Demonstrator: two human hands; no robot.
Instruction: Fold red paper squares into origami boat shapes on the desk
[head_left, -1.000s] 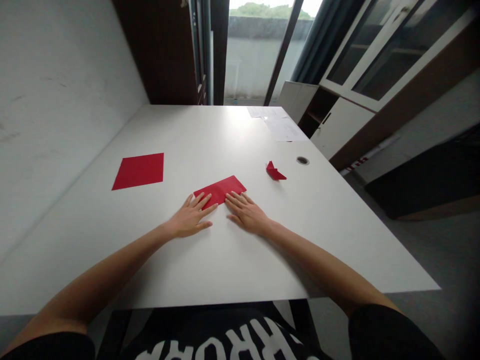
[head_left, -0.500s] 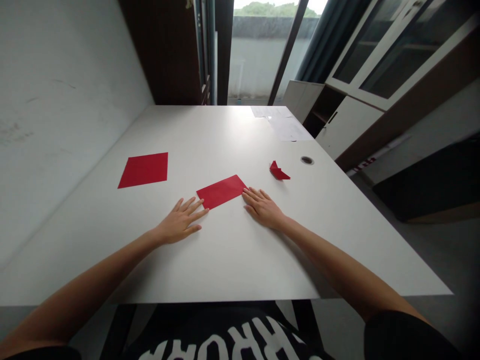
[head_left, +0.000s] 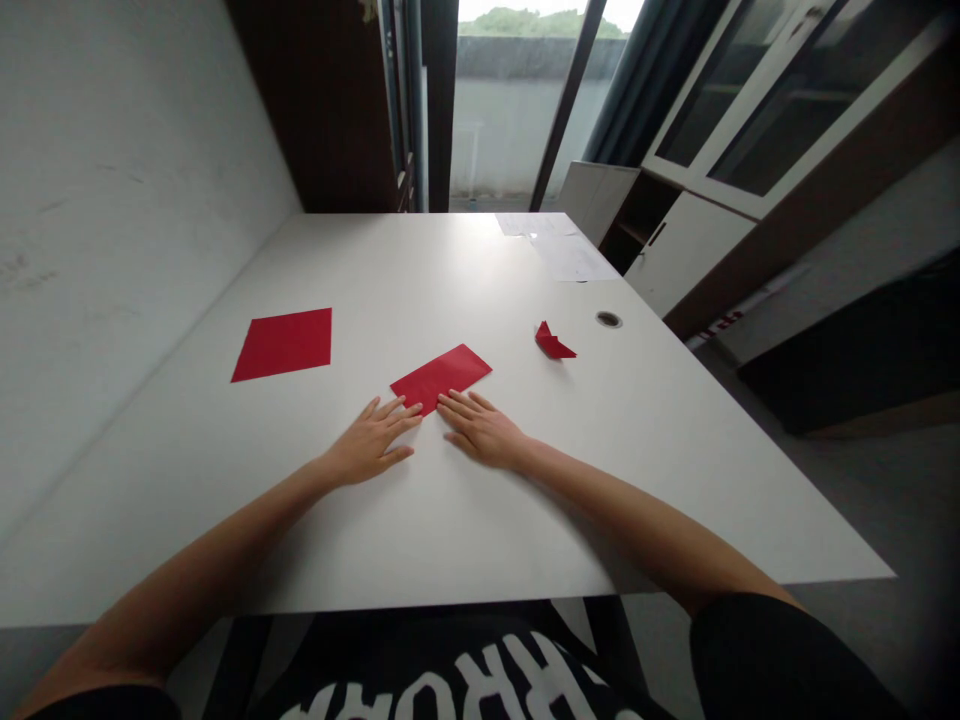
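A red paper folded into a rectangle (head_left: 444, 373) lies at a slant on the white table in front of me. My left hand (head_left: 375, 440) rests flat with fingers spread, its fingertips on the paper's near left corner. Along the paper's near edge, my right hand (head_left: 480, 430) lies with fingers stretched out, the tips touching that edge close to the left hand. Neither hand grips anything. To the right sits a small folded red paper shape (head_left: 554, 342). An unfolded sheet of red paper (head_left: 285, 343) lies flat at the left.
The white table (head_left: 360, 540) meets a wall on the left. White sheets (head_left: 574, 257) lie at its far right, near a round cable hole (head_left: 608, 320). Beyond the right edge stand white cabinets (head_left: 690, 250); a glass door (head_left: 510, 110) is at the back.
My right hand has slid left along the paper's near edge, from its right corner towards my left hand. The left hand stays at the left corner. The camera view has shifted slightly.
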